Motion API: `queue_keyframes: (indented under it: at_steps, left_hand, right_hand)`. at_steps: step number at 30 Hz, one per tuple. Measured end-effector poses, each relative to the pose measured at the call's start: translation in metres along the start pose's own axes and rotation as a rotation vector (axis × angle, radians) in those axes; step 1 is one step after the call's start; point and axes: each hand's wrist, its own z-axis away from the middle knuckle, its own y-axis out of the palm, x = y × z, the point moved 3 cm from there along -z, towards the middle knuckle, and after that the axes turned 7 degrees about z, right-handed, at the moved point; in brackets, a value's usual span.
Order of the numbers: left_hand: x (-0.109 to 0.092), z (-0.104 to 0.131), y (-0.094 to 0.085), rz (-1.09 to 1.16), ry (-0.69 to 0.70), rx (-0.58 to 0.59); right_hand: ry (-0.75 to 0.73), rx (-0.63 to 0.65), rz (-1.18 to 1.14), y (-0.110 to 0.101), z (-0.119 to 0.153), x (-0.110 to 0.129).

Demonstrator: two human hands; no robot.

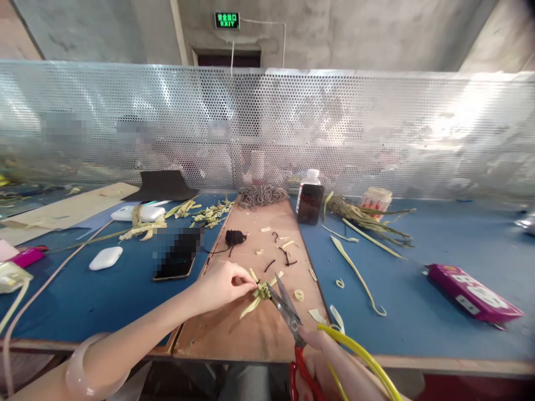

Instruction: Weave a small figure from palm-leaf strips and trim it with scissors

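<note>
My left hand pinches a small knotted piece of pale green plant strips between thumb and fingertips, with loose ends sticking out. In my right hand is a pair of scissors with red handles. Its blades are spread apart, their tips at the right side of the knotted piece. A yellow loop curves over the right hand; whether it belongs to the scissors I cannot tell. Behind the left hand lies a ball of black cord, and several short black cord bits and strip offcuts are scattered nearby.
A phone and a white case lie on the left. Grey cord, a bottle with a dark phone-like slab, and dried strips are farther back. A purple packet lies right. A perforated metal screen stands behind.
</note>
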Motion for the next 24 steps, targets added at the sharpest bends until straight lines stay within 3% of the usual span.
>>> queue_keyframes:
  at_steps: [5,11,17,24]
  left_hand:
    - [0.004,0.000,0.003,0.127,-0.027,-0.009]
    - [0.003,0.002,0.005,0.092,-0.034,-0.062]
    - [-0.003,0.002,0.002,-0.033,-0.008,-0.098]
    - [-0.002,0.003,0.003,-0.011,-0.010,-0.095]
  right_hand:
    - [0.048,0.015,-0.018,0.013,0.021,-0.020]
    - [0.279,-0.029,-0.073,0.018,0.029,-0.046]
    - [0.271,0.034,-0.073,0.031,0.019,-0.031]
    - [0.233,0.091,-0.070,0.039,0.013,-0.016]
